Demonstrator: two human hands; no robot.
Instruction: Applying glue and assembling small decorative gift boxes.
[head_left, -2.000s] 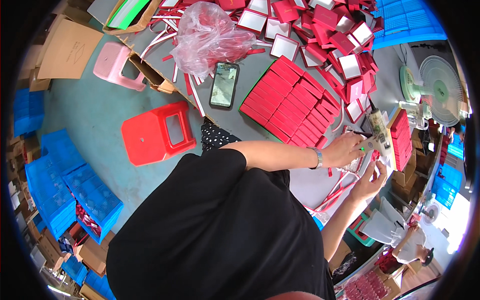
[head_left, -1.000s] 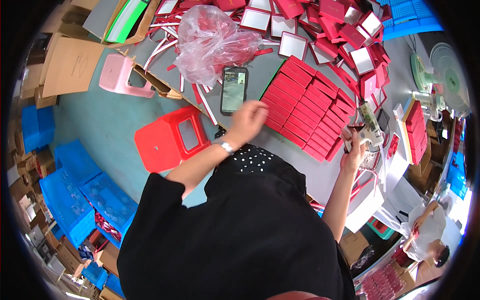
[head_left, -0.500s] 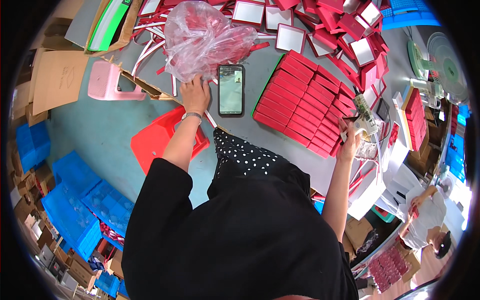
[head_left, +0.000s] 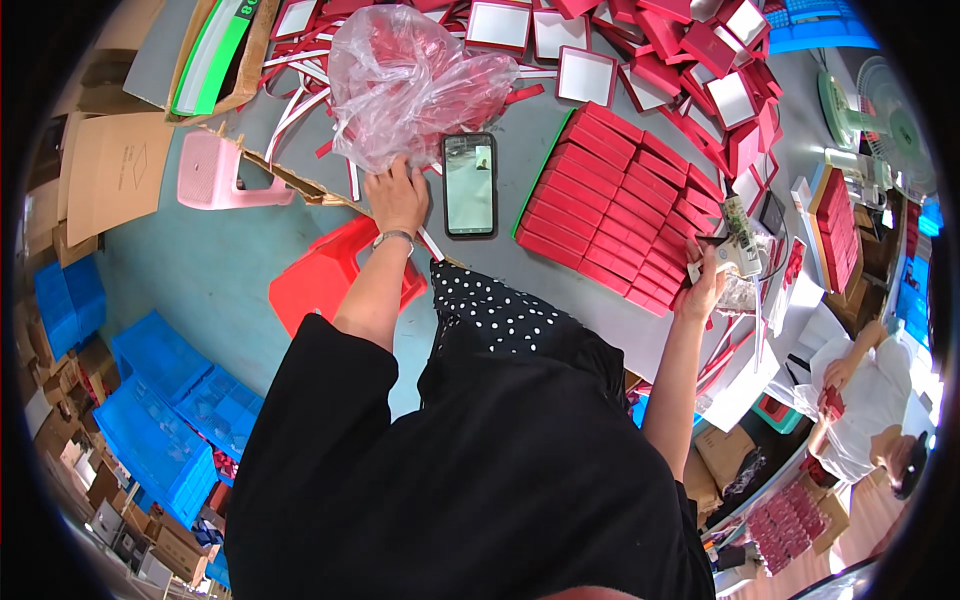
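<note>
My left hand [head_left: 398,205] lies on the grey table with its fingers stretched out, their tips at the near edge of a clear plastic bag [head_left: 405,85] with red contents. A phone [head_left: 469,190] with a lit screen lies just right of that hand. At the right, my right hand [head_left: 705,287] is closed around a white tool [head_left: 741,252] with a patterned upper part; its exact kind I cannot make out. Beside that hand stands a block of stacked red boxes [head_left: 615,210], in tight rows with a green edge along the left.
Open red boxes with white insides [head_left: 585,75] and red strips are heaped at the back. A fan [head_left: 885,125] stands at far right. Left of the table are a red stool [head_left: 320,275], a pink stool [head_left: 215,175] and blue crates [head_left: 150,430]. Another person [head_left: 865,395] works at lower right.
The whole view has shifted slightly. My hands keep nearly the same places, the left by the bag and the right on the white tool. The other person's arms have moved.
</note>
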